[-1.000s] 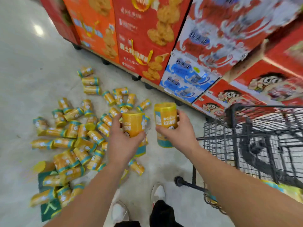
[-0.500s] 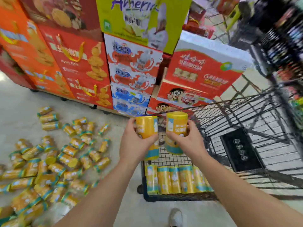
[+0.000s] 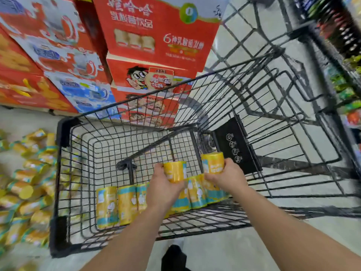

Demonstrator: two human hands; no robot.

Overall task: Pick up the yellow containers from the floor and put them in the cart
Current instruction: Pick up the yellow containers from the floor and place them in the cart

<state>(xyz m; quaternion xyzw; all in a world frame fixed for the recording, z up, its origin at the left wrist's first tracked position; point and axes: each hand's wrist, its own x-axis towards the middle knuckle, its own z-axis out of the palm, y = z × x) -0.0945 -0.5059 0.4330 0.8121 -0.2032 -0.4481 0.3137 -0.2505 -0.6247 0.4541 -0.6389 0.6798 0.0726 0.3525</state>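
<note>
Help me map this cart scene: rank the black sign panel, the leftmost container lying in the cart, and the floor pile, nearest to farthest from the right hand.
1. Black sign panel, just beyond the right hand.
2. Leftmost container, in the cart, left end.
3. Floor pile, outside, far left.

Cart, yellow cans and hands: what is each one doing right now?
cart, partly filled
left hand, grips left container over the cart
right hand, grips right container, upright
row of containers, side by side inside the cart
floor pile, scattered left of the cart
boxes, stacked behind the cart
</note>
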